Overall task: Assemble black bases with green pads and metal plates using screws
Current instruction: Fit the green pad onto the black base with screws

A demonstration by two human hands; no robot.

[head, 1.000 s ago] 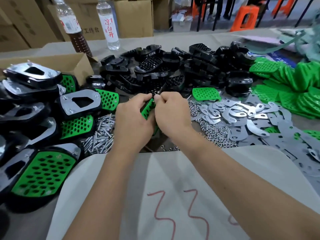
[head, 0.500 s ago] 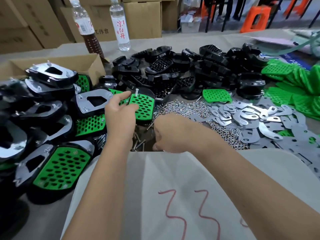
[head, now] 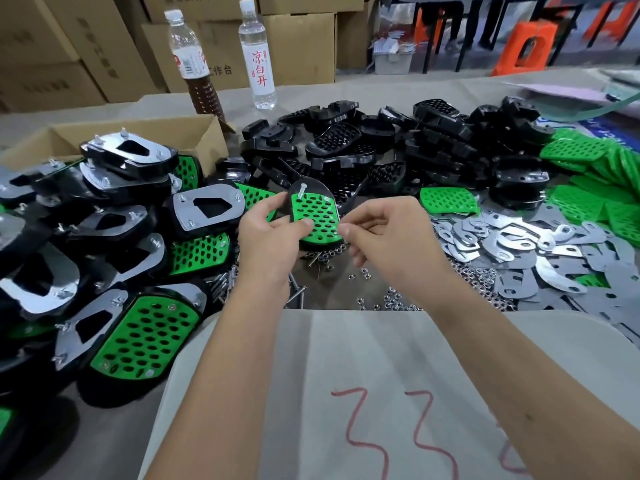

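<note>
Above the middle of the desk [head: 104, 441], the left hand [head: 268, 237] grips a black base [head: 311, 188] with a green pad [head: 317, 216] seated in it, thumb pressed on the pad's face and fingers wrapped round the left edge. One screw [head: 302, 191] stands up through the narrow end, and no metal plate sits on this one yet. The right hand [head: 384, 233] comes in beside it with fingertips [head: 346, 231] pinched together at the pad's right edge; whether a screw sits between them, I cannot tell. That base looks like hard, stiff plastic, light enough for one hand, while the perforated pad looks softer and rubbery, so it should give good grip. Hold by the rim, I'd say, keeping the screw holes free. Loose screws [head: 225, 282] are small and will likely roll. Finished pieces [head: 138, 341] crowd the left, bare bases [head: 346, 147] pile behind, metal plates [head: 502, 240] spread to the right, with nuts [head: 398, 301] scattered below.
</note>
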